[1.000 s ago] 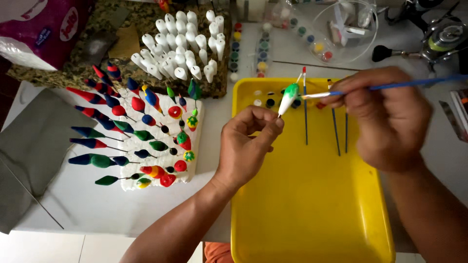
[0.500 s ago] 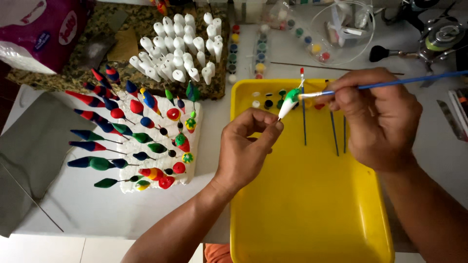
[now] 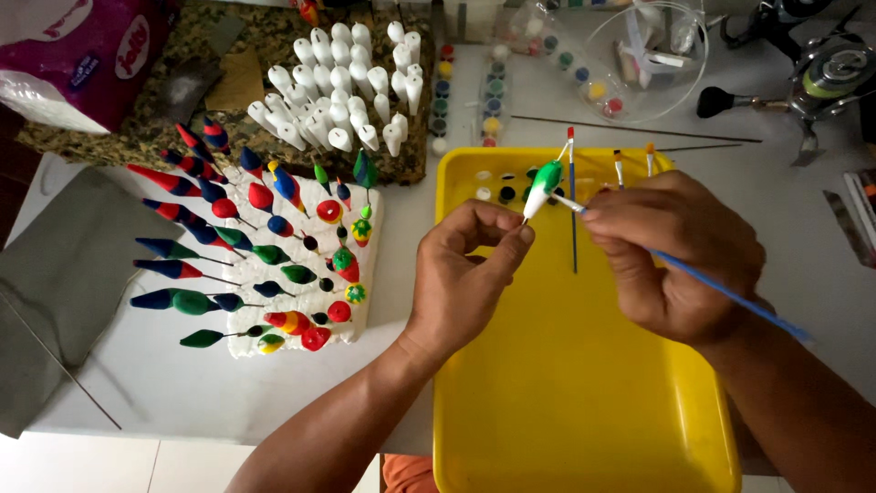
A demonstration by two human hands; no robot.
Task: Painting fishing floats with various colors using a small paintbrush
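Overhead, a head-worn camera looked down on a cluttered white table (image 3: 137, 383). At far left lay a folded grey cloth (image 3: 55, 274). Beside it, a white foam block (image 3: 365, 237) bristled with painted fishing floats (image 3: 265, 265) on thin stems, in red, blue and green. Behind that stood a cluster of unpainted white floats (image 3: 338, 91), with strips of small paint pots (image 3: 493, 91) just to their right.

Near the centre, the left hand (image 3: 465, 274) was pinched shut on the thin stem of a small float (image 3: 545, 180), white below and freshly green above, held over the far end of a yellow tray (image 3: 566, 402). The right hand (image 3: 675, 256) was closed around a blue-handled paintbrush (image 3: 730, 294), its tip touching the float's side. Both hands sat close together, fingertips nearly meeting.

Several risks seemed likely. Wet green paint could have smeared had the left fingers slid up the stem. A shaky stroke might have pushed colour onto the white half. The slender stem looked easy to bend or drop. Spare brushes (image 3: 573, 210) rested in the tray just beneath the hands, where a lowered wrist could have knocked them. At far right, a fishing reel (image 3: 830, 73) lay well apart.
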